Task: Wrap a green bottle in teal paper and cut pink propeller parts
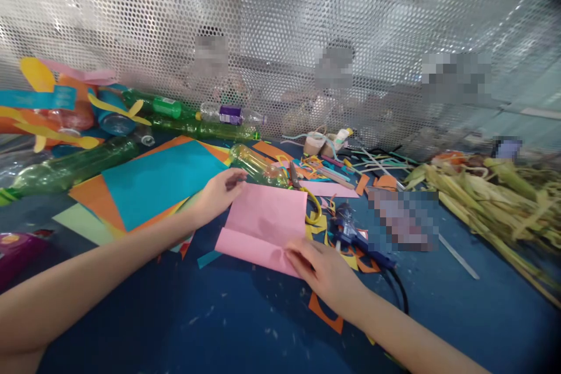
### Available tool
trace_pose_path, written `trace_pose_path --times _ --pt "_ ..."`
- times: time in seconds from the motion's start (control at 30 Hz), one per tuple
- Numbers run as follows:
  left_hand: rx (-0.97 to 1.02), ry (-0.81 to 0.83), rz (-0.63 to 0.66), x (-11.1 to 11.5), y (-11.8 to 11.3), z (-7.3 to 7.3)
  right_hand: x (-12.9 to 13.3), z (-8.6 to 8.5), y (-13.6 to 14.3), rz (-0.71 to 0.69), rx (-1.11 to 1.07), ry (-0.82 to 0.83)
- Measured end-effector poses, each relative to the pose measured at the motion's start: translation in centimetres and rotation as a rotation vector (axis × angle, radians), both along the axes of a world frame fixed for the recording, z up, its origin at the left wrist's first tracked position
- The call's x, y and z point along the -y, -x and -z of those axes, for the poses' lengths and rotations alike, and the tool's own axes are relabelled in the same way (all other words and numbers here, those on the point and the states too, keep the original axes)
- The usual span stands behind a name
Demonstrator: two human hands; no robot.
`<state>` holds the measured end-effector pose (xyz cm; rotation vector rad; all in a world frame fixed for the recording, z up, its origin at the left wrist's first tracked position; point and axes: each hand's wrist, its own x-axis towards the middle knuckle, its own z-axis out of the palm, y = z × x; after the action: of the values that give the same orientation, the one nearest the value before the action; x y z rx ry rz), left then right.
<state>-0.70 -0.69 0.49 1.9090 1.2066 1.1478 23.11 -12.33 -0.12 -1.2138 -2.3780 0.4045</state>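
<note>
A sheet of pink paper [267, 210] lies in front of me, its near edge turned up into a loose roll or fold. My right hand [322, 272] pinches that turned edge near its right end, thumb and fingers together. At the far left corner of the sheet, my left hand [221, 193] is curled with its fingertips at the paper's edge; its exact grip is partly hidden. Just beyond the sheet lies a clear yellowish-green bottle [258, 165]. Scissors with yellow handles [314, 205] are partly covered by the sheet's right side.
Stacked coloured sheets, blue [162, 178] on top, lie left. Green bottles [79, 163] line the back left. A blue glue gun [355, 236] with a black cord, paper scraps and corn husks [473, 204] are right. A perforated metal screen [280, 17] stands behind, people beyond it.
</note>
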Motion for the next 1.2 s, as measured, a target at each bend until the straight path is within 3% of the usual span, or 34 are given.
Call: trace_pose_path --times 0.1,0.17,0.27,0.33,0.43,0.7,1.2 --pt "-0.263 -0.303 -0.044 0.7 -0.3 -2.1 -0.2 -0.1 0.1 -0.037 0.018 -0.016" --pt "-0.386 -0.230 0.147 1.9 -0.6 -3.8 -0.3 -0.1 0.1 -0.046 0.018 -0.017" --pt "-0.563 -0.027 0.569 4.1 -0.9 -5.6 -0.2 -0.2 0.1 -0.052 0.017 -0.006" --pt "-0.637 0.088 0.696 5.2 -1.0 -6.0 -0.2 -0.3 0.2 -0.065 0.027 -0.001" --pt "-0.693 0.237 0.789 5.5 -1.0 -5.7 -0.1 -0.5 0.3 -0.083 0.025 0.007" --pt "-0.621 0.517 0.972 3.0 -0.4 -4.6 -0.2 -1.0 0.3 -0.091 0.005 0.110" --pt "-0.615 0.637 1.098 1.6 0.5 -4.5 -0.3 -1.5 -0.2 -0.083 -0.018 0.316"
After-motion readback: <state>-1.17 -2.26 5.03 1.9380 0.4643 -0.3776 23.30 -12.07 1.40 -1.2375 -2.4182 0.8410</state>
